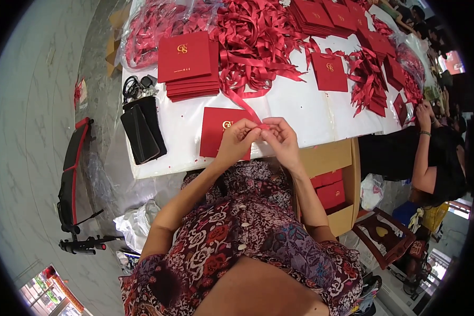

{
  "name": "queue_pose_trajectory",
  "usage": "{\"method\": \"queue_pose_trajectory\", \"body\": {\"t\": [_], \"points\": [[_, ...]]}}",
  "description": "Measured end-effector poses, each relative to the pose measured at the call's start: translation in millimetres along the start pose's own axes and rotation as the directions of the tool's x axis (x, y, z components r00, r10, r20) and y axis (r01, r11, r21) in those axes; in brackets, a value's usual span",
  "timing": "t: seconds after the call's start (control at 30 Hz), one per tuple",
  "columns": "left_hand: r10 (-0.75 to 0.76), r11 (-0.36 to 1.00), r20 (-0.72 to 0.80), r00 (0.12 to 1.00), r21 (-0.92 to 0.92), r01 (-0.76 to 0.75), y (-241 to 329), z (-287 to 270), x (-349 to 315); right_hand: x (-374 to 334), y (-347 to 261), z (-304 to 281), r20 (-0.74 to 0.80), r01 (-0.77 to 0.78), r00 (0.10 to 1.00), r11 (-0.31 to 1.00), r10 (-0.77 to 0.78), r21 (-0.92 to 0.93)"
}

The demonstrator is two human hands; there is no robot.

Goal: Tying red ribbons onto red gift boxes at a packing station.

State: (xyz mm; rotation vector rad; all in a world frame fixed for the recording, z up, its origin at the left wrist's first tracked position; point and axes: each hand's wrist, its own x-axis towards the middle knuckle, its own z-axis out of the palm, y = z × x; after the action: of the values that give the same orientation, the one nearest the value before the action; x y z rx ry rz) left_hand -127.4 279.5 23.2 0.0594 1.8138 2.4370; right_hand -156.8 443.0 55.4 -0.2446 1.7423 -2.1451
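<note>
Close together above the table's near edge, my left hand (239, 141) and my right hand (282, 138) pinch the end of a red ribbon (252, 113). The ribbon runs back from my fingertips toward a large heap of red ribbons (253, 39). Under my left hand lies a flat red square card or envelope (212, 126) with gold print, partly covered by the hand. Farther back on the left stands a stack of the same red squares (187, 63). What the fingertips do with the ribbon's end is too small to make out.
A black phone-like case (139, 131) and a coiled cable (133, 88) lie at the white table's (295, 105) left edge. More red squares (329, 72) and ribbons (366, 79) spread to the right. An open cardboard box (329, 158) holds red squares beside me. A co-worker (432, 152) works at far right.
</note>
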Motion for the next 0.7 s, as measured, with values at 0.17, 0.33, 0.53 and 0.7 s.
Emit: {"method": "queue_pose_trajectory", "body": {"t": [0.17,0.33,0.53,0.7], "points": [[-0.054,0.992,0.001,0.999,-0.111,0.054,-11.8,17.4,3.7,4.3,13.3,-15.9,-0.057,-0.016,0.998,1.000,0.017,0.008],[0.009,0.999,-0.039,0.999,-0.047,-0.011,-15.7,28.7,12.8,10.3,15.3,-14.9,-0.143,0.053,0.988,0.998,-0.058,-0.041],[0.067,0.866,-0.071,0.995,0.499,-0.022,0.0,31.3,8.7,15.1,30.6,-19.8,-0.190,-0.091,0.978,0.996,0.089,0.001],[0.191,0.844,-0.091,0.977,0.524,-0.116,0.9,21.0,-1.7,25.0,-1.0,-8.2,-0.309,0.077,0.951,0.984,-0.025,0.160]]}}
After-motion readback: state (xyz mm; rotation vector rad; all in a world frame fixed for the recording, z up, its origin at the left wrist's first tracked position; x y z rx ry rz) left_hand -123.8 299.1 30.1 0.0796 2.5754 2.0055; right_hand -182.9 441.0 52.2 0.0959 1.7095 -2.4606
